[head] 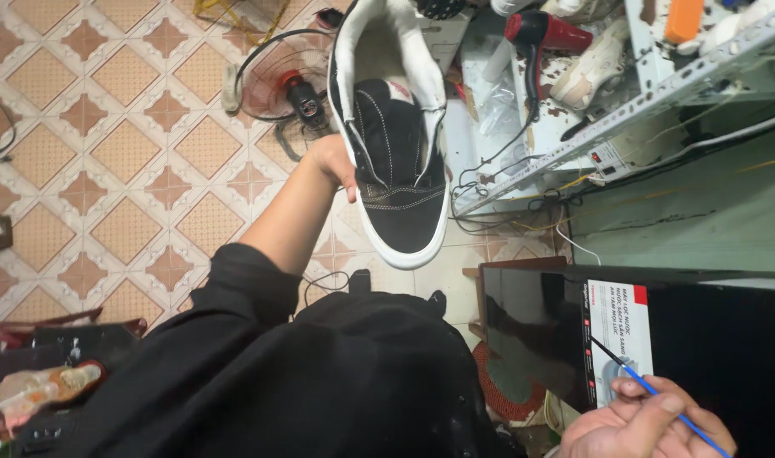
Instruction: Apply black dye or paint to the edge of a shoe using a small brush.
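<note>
While your left hand [335, 163] grips the black high-top sneaker [393, 127] aloft at upper centre, your right hand's [638, 424] fingers pinch a blue paintbrush [650, 388] at lower right, off the shoe; no fresh paint shows yet.

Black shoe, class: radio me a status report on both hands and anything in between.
Left hand grips black shoe, raised over tiled floor. Right hand holds blue paintbrush, apart from shoe. Nothing between them.
</note>
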